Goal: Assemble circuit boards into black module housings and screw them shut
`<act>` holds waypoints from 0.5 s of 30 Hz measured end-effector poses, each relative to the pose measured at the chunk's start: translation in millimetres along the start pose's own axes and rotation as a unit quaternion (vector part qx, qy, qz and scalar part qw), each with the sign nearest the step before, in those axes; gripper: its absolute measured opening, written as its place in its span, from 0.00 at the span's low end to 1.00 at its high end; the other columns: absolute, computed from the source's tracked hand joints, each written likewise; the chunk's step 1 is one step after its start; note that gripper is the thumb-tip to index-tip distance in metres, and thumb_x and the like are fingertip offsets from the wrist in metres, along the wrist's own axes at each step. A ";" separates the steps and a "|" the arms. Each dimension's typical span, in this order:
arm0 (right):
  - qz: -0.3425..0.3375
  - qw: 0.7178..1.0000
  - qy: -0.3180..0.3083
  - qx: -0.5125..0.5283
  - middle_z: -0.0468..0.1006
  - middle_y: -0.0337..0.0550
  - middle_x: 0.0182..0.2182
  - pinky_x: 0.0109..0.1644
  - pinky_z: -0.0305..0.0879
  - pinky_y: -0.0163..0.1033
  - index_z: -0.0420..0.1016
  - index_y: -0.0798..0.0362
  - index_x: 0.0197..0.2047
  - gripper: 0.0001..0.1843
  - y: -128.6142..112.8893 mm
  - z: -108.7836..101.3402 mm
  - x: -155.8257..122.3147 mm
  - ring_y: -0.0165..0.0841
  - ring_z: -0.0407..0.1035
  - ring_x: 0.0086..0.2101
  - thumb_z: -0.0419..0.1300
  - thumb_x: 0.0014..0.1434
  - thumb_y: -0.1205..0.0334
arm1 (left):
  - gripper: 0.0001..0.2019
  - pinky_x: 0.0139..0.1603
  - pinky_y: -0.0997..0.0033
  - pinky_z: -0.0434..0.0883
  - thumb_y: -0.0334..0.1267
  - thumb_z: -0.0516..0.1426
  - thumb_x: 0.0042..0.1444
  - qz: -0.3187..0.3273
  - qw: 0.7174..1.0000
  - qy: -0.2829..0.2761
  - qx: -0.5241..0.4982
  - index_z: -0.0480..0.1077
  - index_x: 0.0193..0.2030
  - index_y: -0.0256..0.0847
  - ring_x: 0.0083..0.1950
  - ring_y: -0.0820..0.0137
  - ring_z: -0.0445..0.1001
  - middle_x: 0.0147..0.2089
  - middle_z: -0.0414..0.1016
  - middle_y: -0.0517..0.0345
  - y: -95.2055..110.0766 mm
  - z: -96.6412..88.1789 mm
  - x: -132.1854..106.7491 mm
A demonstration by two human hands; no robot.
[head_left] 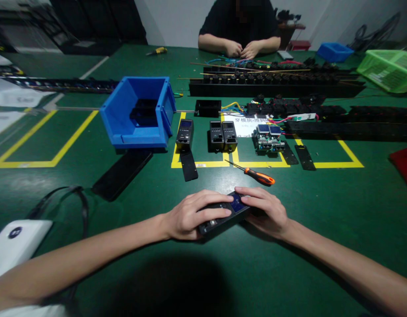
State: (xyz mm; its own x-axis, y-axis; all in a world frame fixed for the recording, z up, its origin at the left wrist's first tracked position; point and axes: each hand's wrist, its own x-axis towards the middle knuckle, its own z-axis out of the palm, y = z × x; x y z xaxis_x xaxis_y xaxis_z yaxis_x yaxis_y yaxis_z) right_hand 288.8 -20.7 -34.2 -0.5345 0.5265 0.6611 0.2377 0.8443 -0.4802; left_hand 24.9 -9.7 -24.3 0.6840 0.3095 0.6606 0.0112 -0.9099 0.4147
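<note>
Between my two hands is a black electronic module (220,220) with a small dark blue screen, tilted up toward the right. My left hand (198,213) wraps round its left part, fingers lying across the top face. At its right end, my right hand (264,209) grips it with fingertips beside the screen. Just beyond lies an orange and black screwdriver (259,176). Further back stand a similar black module (185,134) with a flat black cover (189,166) before it, two black housings (222,136) side by side, and green circuit boards (268,140) with small screens.
A blue bin (137,138) holding black parts stands at left, with a black phone-like slab (122,175) before it. Long black rails (276,88) with wires lie across the back. A white power bank (20,242) with a cable sits at left. A person (238,33) sits opposite.
</note>
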 end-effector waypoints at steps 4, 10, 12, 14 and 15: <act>-0.002 1.000 0.001 0.001 0.74 0.57 0.57 0.49 0.75 0.47 0.63 0.51 0.62 0.31 0.7 0.8 -1.0 0.41 0.74 0.53 0.64 0.57 0.72 | 0.18 0.53 0.55 0.75 0.35 0.54 0.62 -0.003 1.000 0.004 0.003 0.65 0.58 0.34 0.58 0.57 0.71 0.57 0.69 0.33 0.3 0.3 -2.4; 0.005 1.000 0.004 -0.004 0.74 0.54 0.57 0.49 0.75 0.47 0.63 0.49 0.62 0.31 1.2 1.4 -2.8 0.40 0.74 0.52 0.65 0.57 0.70 | 0.18 0.51 0.57 0.76 0.35 0.55 0.61 -0.008 1.000 0.006 0.019 0.65 0.58 0.35 0.58 0.58 0.72 0.59 0.68 0.34 1.3 0.1 -2.3; 0.003 1.000 -0.002 0.000 0.74 0.55 0.58 0.50 0.75 0.47 0.63 0.48 0.62 0.31 1.3 0.9 -2.5 0.40 0.74 0.53 0.64 0.57 0.71 | 0.18 0.52 0.56 0.76 0.35 0.54 0.62 0.001 1.000 -0.002 0.012 0.65 0.57 0.33 0.59 0.56 0.71 0.59 0.68 0.32 1.0 -0.2 -1.0; 0.001 1.000 -0.004 0.003 0.73 0.55 0.58 0.50 0.75 0.47 0.62 0.49 0.63 0.32 1.2 0.5 -1.9 0.40 0.73 0.53 0.65 0.56 0.72 | 0.18 0.53 0.55 0.75 0.35 0.54 0.62 0.003 1.000 -0.004 0.006 0.65 0.57 0.32 0.60 0.56 0.71 0.59 0.69 0.31 0.5 -0.3 -0.3; 0.000 1.000 -0.004 0.004 0.73 0.56 0.58 0.50 0.75 0.47 0.63 0.49 0.63 0.32 1.2 0.3 -1.7 0.40 0.73 0.53 0.65 0.56 0.72 | 0.18 0.53 0.55 0.75 0.35 0.55 0.62 0.002 1.000 -0.005 0.006 0.65 0.58 0.32 0.60 0.56 0.71 0.59 0.69 0.31 0.3 -0.3 -0.2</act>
State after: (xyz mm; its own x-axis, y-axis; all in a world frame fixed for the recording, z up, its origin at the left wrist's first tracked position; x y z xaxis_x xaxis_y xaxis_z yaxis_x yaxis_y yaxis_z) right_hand 289.7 -20.6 -36.1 -0.5403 0.5261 0.6567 0.2321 0.8433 -0.4846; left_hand 24.6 -10.0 -24.2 0.6907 0.3035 0.6564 0.0167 -0.9141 0.4052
